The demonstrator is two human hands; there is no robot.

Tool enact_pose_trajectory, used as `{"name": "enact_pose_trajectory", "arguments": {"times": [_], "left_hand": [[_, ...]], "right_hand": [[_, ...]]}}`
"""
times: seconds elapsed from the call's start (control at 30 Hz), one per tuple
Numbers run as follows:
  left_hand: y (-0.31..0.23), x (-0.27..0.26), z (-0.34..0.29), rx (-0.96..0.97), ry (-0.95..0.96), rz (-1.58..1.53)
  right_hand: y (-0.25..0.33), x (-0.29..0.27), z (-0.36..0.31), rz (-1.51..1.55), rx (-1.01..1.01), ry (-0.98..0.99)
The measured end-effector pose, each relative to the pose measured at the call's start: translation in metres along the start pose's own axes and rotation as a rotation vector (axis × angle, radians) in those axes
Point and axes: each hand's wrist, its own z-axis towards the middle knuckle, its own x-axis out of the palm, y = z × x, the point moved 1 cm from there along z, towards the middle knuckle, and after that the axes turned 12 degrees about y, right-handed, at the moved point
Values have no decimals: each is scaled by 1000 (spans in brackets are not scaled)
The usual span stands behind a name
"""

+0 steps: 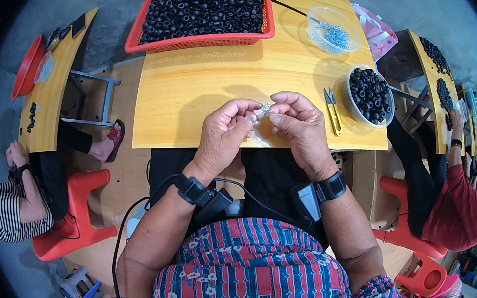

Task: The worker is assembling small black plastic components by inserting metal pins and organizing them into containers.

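Observation:
Close to the table's front edge, my left hand (224, 133) and my right hand (304, 131) meet with bent fingers. Thumb and forefinger of each pinch a small clear, shiny piece (265, 111); its kind is too small to make out. Some clear material (259, 139) shows below it between the hands, partly hidden by them. To the right of my right hand lie yellow-handled thread snips (334, 113), blades pointing away from me. Beside them stands a clear round tub (390, 109) heaped with small black ring-shaped parts (368, 91).
A red basket (208, 44) full of black ring-shaped parts (206, 8) stands at the back left of the table (169, 96). A clear bowl (313, 37) with small bluish, shiny pieces (335, 36) is at the back right. People sit at tables on both sides.

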Motion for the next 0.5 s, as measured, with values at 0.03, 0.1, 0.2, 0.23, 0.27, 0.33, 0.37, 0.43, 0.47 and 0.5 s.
{"name": "enact_pose_trajectory", "arguments": {"times": [0.03, 0.1, 0.2, 0.23, 0.27, 0.33, 0.37, 0.43, 0.47, 0.5], "left_hand": [[0, 0, 0, 0, -3, -2], [-1, -1, 0, 0, 0, -5], [-3, 0, 0, -17, -11, 8], [-4, 1, -1, -26, -20, 16], [-4, 0, -1, -24, -29, 4], [-2, 0, -1, -20, -47, -22], [-2, 0, -1, -22, -45, -31], [-1, 0, -1, -28, -38, -52], [-1, 0, -1, -16, -25, -38], [0, -1, -1, -7, -12, -23]], "right_hand": [[-1, -1, 1, 97, 3, 21], [-5, -7, 5, -220, 13, -66], [-1, -9, 7, -332, 32, -102], [2, -8, 8, -309, 39, -97], [4, -8, 9, -286, 29, -79], [8, -6, 9, -242, 11, -42], [8, -5, 9, -215, 8, -30], [7, -5, 8, -163, 5, -11], [7, -5, 8, -150, 2, -7], [5, -5, 7, -136, 1, -4]]}}
